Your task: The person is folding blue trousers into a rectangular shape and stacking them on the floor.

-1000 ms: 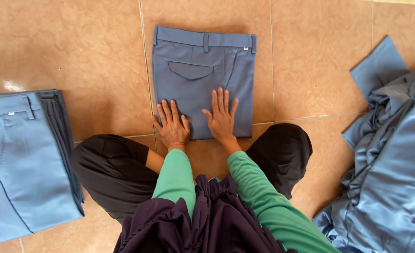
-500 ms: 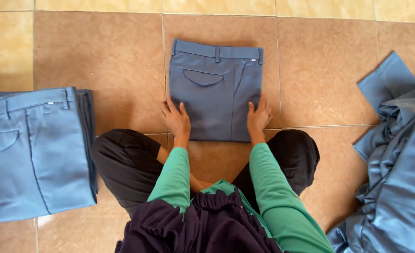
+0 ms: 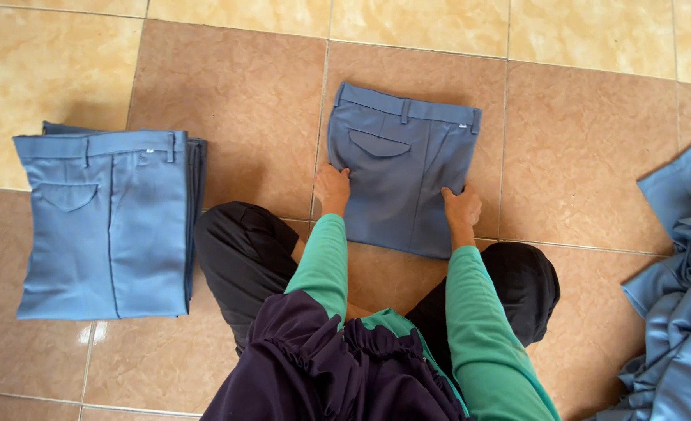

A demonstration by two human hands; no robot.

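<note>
A folded pair of blue-grey trousers (image 3: pixel 400 168) lies flat on the brown tiled floor (image 3: pixel 236 101) straight ahead of the seated person's knees, waistband on the far side and back pocket flap facing up. The left hand (image 3: pixel 332 187) sits at the near left edge of the folded trousers, fingers curled over that edge and onto the fabric; whether they pinch the cloth or only press on it cannot be told. The right hand (image 3: pixel 461 206) rests at the near right edge of the same trousers, fingers bent around the side in the same way — again the grip itself is hidden. Both green sleeves (image 3: pixel 322 261) run back from the trousers toward the person's dark lap. Well to the left of the folded trousers lies a stack of folded trousers (image 3: pixel 104 222) of the same colour, waistband also on the far side. Well to the right of them — at the picture's edge — is a loose heap of blue-grey cloth (image 3: pixel 676 296), unfolded and rumpled.
</note>
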